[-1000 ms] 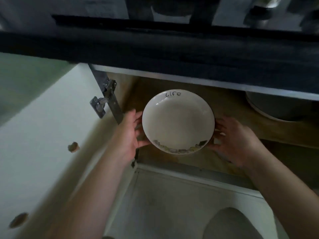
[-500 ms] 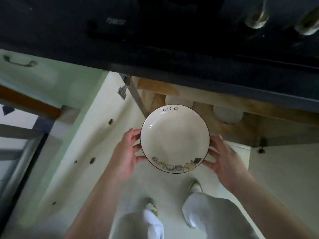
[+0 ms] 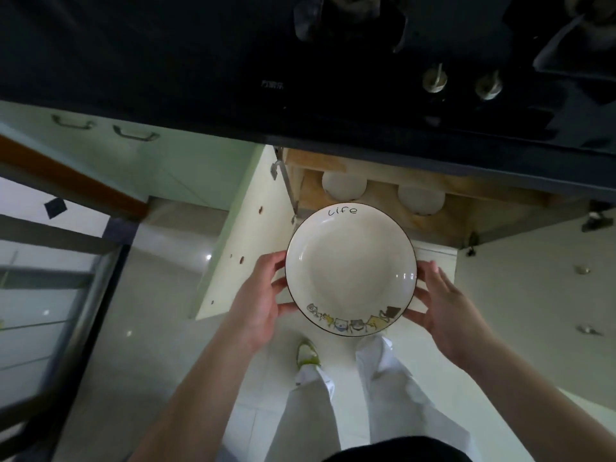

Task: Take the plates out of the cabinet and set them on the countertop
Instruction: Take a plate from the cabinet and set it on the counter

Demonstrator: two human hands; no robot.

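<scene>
Plainly both hands, left hand (image 3: 258,303) and right hand (image 3: 445,305), grip the plate (image 3: 350,268); fingertips hidden beneath its rim.

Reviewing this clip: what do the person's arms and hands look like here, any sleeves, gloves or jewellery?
Both forearms are bare as far as the frame shows, with no sleeves in view. The left hand and the right hand wear no gloves, and no rings, watch or bracelet show on the visible sides. Below them, the person wears white trousers and a shoe with green trim.
</scene>
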